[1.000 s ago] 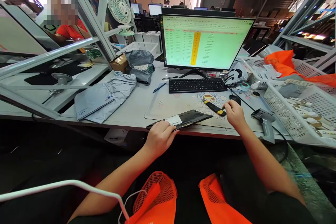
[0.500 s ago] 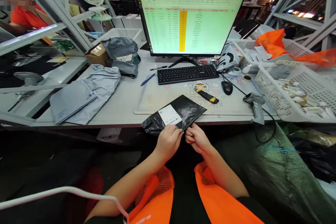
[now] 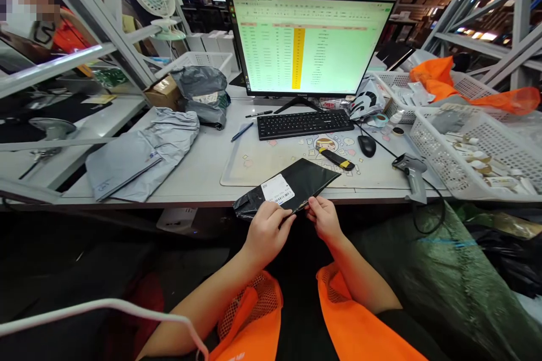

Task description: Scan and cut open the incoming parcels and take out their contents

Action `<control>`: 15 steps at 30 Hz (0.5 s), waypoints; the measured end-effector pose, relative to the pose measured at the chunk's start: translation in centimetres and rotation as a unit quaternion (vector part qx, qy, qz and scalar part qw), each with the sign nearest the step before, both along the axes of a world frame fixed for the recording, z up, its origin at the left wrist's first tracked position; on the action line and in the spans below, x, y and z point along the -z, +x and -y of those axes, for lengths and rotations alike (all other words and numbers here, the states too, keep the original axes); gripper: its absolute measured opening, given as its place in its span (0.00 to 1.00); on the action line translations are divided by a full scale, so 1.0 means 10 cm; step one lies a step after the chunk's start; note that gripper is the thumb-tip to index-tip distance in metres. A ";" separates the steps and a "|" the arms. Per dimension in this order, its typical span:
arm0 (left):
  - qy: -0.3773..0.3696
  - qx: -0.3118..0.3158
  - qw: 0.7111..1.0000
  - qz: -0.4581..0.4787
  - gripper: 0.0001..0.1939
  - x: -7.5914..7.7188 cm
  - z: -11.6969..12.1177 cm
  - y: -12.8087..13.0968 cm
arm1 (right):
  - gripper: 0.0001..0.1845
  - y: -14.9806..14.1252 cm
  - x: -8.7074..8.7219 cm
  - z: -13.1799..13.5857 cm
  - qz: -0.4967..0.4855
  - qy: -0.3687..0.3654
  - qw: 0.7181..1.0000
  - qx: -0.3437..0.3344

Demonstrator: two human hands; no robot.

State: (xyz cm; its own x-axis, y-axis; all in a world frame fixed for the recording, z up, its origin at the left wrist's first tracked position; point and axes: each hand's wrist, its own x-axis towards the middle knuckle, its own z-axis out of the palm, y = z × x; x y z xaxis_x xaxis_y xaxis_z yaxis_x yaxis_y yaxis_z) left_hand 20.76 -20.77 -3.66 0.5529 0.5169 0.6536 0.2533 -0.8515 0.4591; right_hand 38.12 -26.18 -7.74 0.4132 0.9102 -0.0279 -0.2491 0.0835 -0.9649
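A black plastic mailing bag (image 3: 311, 175) with a white barcode label (image 3: 277, 189) lies tilted over the front edge of the desk. My left hand (image 3: 267, 232) grips its near edge just below the label, thumb and fingers closed. A little to the right, my right hand (image 3: 325, 218) pinches the same near edge between thumb and fingers. Beyond the bag, a black and yellow utility knife (image 3: 335, 158) rests on the desk mat (image 3: 237, 172). The underside of the bag is hidden.
Behind stand a keyboard (image 3: 305, 123), a mouse (image 3: 366, 146) and a monitor (image 3: 311, 45). A barcode scanner (image 3: 412, 172) and a white basket (image 3: 461, 166) of small items sit right. Grey mailing bags (image 3: 139, 158) and a pen (image 3: 242, 131) lie left. A person (image 3: 34, 17) is at far left.
My right hand has shifted slightly right along the bag's near edge, and the gap between my hands is wider. The view has tilted up a little.
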 end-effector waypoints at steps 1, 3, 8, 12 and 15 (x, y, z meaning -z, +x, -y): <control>-0.039 0.005 0.999 -0.008 0.02 -0.11 -0.02 -0.03 | 0.37 -0.01 -0.06 -0.01 0.008 0.007 1.000 0.000; -0.117 0.021 0.992 -0.050 0.03 -0.36 -0.09 -0.08 | 0.35 -0.03 -0.21 -0.02 0.054 0.023 0.998 -0.004; -0.185 0.075 0.965 -0.167 0.18 -0.97 -0.27 -0.14 | 0.28 -0.08 -0.72 0.02 0.306 0.108 0.943 -0.072; -0.094 0.152 0.953 -0.244 0.16 -1.15 -0.26 -0.24 | 0.24 -0.13 -1.01 0.07 0.364 0.104 0.911 -0.162; 0.003 0.129 0.949 -0.288 0.14 -1.04 -0.19 -0.33 | 0.24 -0.19 -1.01 0.12 0.387 0.084 0.898 -0.189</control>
State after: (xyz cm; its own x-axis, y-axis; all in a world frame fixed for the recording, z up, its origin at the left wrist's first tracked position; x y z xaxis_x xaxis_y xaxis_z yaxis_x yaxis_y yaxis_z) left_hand 17.48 -18.88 6.79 0.9271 0.3125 0.2068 0.2433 -0.9217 0.3022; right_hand 36.20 -27.35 2.36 -0.0907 0.9539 0.2860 0.4504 0.2954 -0.8425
